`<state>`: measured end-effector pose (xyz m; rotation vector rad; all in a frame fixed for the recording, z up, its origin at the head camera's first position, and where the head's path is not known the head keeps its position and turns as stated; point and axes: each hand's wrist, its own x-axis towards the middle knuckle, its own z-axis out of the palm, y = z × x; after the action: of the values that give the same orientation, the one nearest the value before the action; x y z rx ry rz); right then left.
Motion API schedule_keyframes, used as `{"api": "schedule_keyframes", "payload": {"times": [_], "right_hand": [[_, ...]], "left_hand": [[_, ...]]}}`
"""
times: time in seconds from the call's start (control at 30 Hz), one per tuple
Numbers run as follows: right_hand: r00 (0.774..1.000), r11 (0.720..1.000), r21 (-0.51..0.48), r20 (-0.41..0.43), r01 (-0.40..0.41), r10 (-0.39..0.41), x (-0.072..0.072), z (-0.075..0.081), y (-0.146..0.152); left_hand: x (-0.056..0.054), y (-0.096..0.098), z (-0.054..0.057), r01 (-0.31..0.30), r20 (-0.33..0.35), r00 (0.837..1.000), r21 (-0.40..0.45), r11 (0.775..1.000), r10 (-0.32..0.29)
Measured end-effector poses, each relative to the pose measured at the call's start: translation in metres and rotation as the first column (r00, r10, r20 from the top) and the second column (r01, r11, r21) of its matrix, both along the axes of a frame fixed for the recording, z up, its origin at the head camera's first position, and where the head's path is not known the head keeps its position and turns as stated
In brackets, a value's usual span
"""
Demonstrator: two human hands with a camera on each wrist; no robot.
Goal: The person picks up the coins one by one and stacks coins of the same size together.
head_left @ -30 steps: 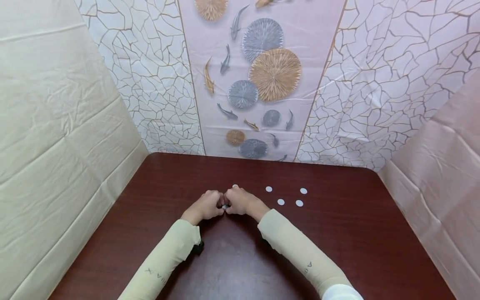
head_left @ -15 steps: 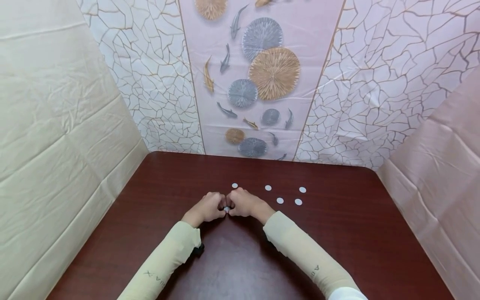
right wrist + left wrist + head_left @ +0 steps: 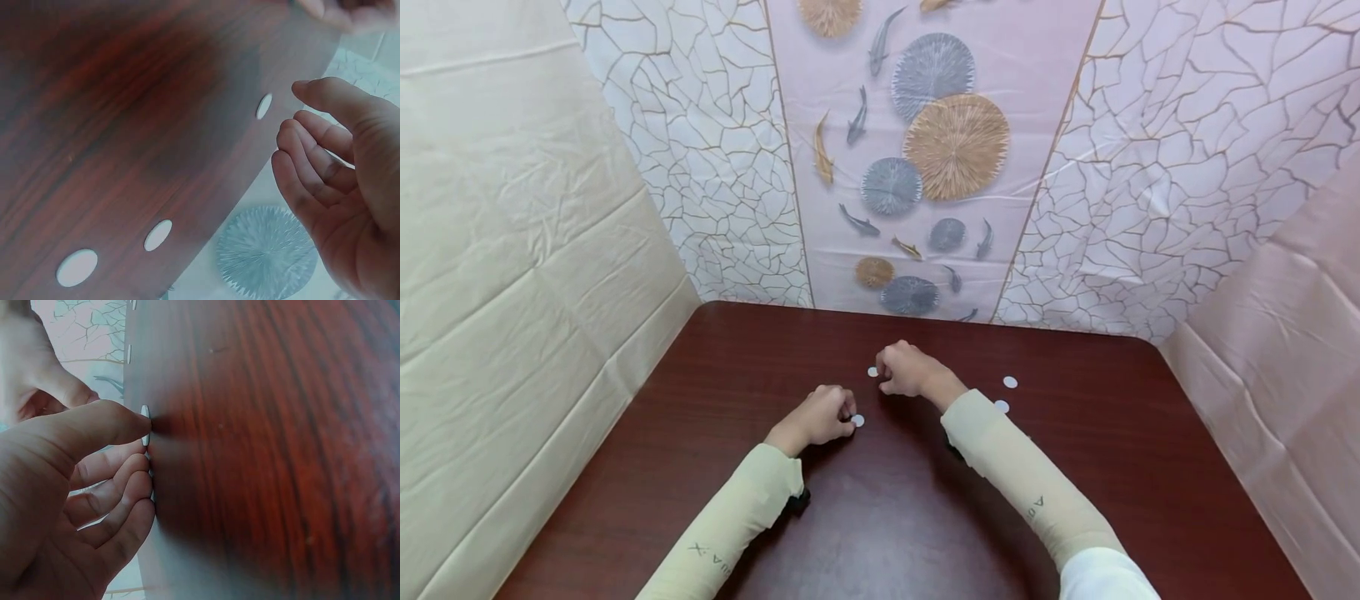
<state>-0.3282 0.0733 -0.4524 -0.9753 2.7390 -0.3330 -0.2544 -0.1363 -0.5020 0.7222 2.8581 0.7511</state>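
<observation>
The person's left grip is pinching a white disc between thumb and index finger, low against the dark red surface. Farther off, the right grip is hanging loosely spread, thumb apart from its gently curved fingers, while a second disc is lying just beside its fingertips. Two more discs are lying well to that grip's right, near the right sleeve.

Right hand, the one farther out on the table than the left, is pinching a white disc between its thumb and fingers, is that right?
Not quite: the right hand, farther out than the left hand, is pinching nothing. The right wrist view shows its thumb and fingers apart, with the nearest white disc lying on the table.
</observation>
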Motion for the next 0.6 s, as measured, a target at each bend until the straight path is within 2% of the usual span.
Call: {"api": "schedule_keyframes", "payload": {"times": [0.3,0.6], "right_hand": [[1.0,1.0,-0.001,0.014,0.027,-0.027,-0.025,-0.009,-0.004],[0.999,0.999,0.024,0.028,0.029,-0.03,-0.036,-0.015,-0.016]], "left_hand": [[0.001,0.001,0.0,-0.003,0.022,1.0,0.003,1.0,0.003],[0.0,0.001,0.002,-0.008,0.028,1.0,-0.003,1.0,0.008]]}}
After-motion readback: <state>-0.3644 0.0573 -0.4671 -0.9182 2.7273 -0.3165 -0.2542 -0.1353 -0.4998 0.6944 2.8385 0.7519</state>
